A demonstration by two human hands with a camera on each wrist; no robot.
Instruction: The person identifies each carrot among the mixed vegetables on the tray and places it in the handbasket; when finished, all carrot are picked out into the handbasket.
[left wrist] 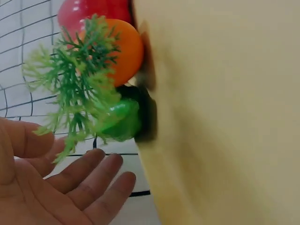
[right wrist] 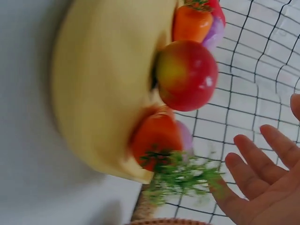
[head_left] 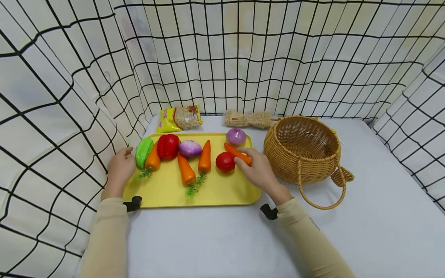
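Counter (head_left: 208,239) with a yellow tray (head_left: 163,194) and a wicker basket (head_left: 285,166)
The tray fills the frame's centre-left; the basket stands right of centre. At left, the left hand (head_left: 121,166), fingers loosely extended, is just beside a green vegetable (head_left: 143,153); near centre, the right hand (head_left: 260,170), fingers outstretched, is at the rightmost carrot (head_left: 233,150), beside a round red fruit (head_left: 225,162).
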